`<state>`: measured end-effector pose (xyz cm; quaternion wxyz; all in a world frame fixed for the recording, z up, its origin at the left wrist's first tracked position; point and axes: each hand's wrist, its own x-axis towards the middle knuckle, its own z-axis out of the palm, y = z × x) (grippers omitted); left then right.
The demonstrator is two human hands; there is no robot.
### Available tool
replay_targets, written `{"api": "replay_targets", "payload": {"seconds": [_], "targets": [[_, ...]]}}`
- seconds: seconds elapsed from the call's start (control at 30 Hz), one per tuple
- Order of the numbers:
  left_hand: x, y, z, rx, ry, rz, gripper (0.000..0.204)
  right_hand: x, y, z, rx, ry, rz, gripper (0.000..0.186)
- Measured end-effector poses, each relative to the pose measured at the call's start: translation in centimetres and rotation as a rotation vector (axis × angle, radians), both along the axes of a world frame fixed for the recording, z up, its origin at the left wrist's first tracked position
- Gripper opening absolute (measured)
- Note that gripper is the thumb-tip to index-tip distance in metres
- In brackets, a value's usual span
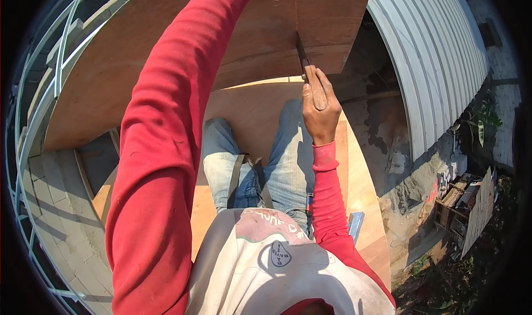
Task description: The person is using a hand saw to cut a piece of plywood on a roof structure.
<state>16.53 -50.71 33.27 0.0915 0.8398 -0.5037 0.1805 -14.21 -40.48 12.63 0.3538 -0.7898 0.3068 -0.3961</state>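
My right hand [323, 118] is closed round the wooden handle of a handsaw [301, 51], its fingers pointing away from me. The saw's dark, narrow blade meets the near edge of a large reddish-brown plywood sheet [255, 43]. From the blade, a thin straight line runs up the sheet toward the top of the view. My left arm [166, 110], in a red sleeve, reaches far forward over the sheet, and its hand is beyond the top edge. Below me lies a lighter plywood surface [249, 98], with my legs in worn jeans on it.
A blue-grey metal piece [356, 225] lies beside my right elbow. At the right, the board's edge drops to ground far below, past a corrugated metal roof [426, 54]. On the left are a block wall [61, 204] and pale metal bars [65, 43].
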Motion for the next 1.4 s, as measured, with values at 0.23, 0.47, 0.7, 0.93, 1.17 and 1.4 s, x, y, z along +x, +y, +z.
{"api": "replay_targets", "payload": {"seconds": [0.23, 0.47, 0.7, 0.93, 1.17, 1.4], "targets": [[0.1, -0.9, 0.1, 0.001, 0.018, -0.013, 0.062, 0.2, -2.2, -0.8, 0.011, -0.041, -0.013, 0.042], [-0.1, -1.9, 0.6, -0.006, 0.025, -0.022, 0.062, -0.3, -0.8, 1.4, 0.101, -0.002, 0.016, 0.046], [0.1, -2.1, 1.8, -0.026, 0.035, -0.003, 0.062, -4.2, 1.6, 6.6, 0.216, -0.066, 0.0, 0.038], [0.6, -2.5, 0.3, -0.019, 0.026, -0.015, 0.061, -1.5, -8.9, 5.5, 0.274, -0.048, -0.02, 0.028], [-0.1, -2.3, 0.4, -0.015, 0.002, -0.01, 0.061, -4.3, -1.6, 7.1, 0.114, 0.018, 0.07, 0.038], [-0.1, -2.7, 1.2, -0.04, 0.018, -0.005, 0.06, -3.2, -1.4, 6.3, 0.131, 0.057, -0.003, 0.04]]}}
